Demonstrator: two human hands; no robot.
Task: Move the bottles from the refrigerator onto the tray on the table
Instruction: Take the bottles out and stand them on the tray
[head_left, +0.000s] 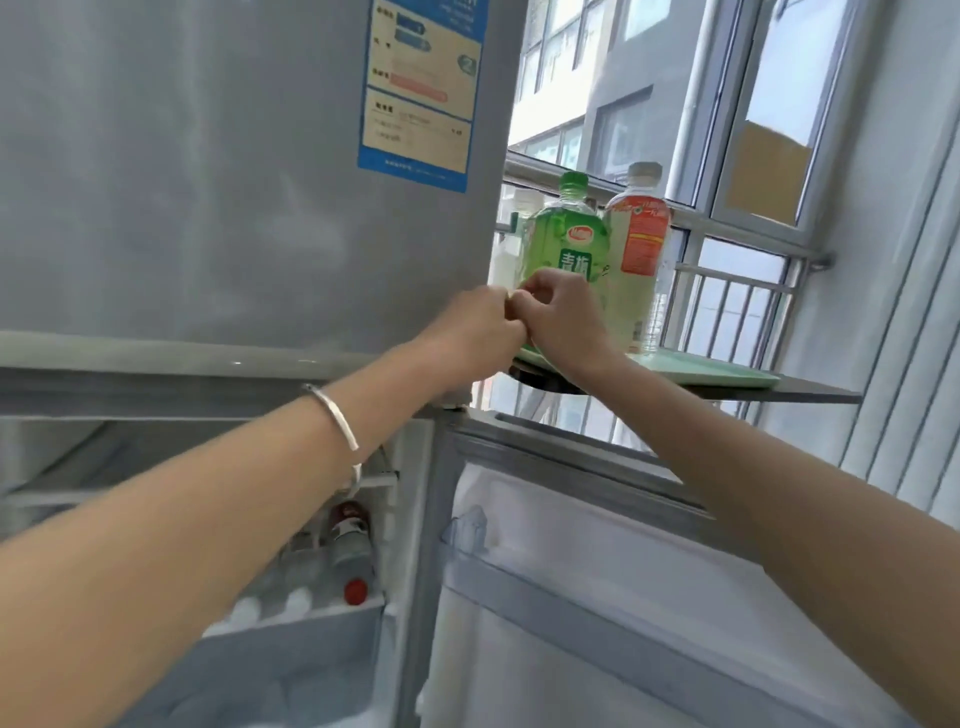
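Note:
A green-capped bottle of green drink and a clear bottle with an orange label stand upright on a mint-green tray on the grey table. My left hand, a silver bangle on its wrist, and my right hand meet in front of the green bottle's lower part. Their curled fingers touch each other, and neither hand wraps a bottle. In the open lower refrigerator compartment stand several bottles, two with red caps and others with white caps.
The lower refrigerator door hangs open toward me on the right, its door shelves bare. The upper door is closed and carries a blue energy label. Behind the table are a window and metal railings.

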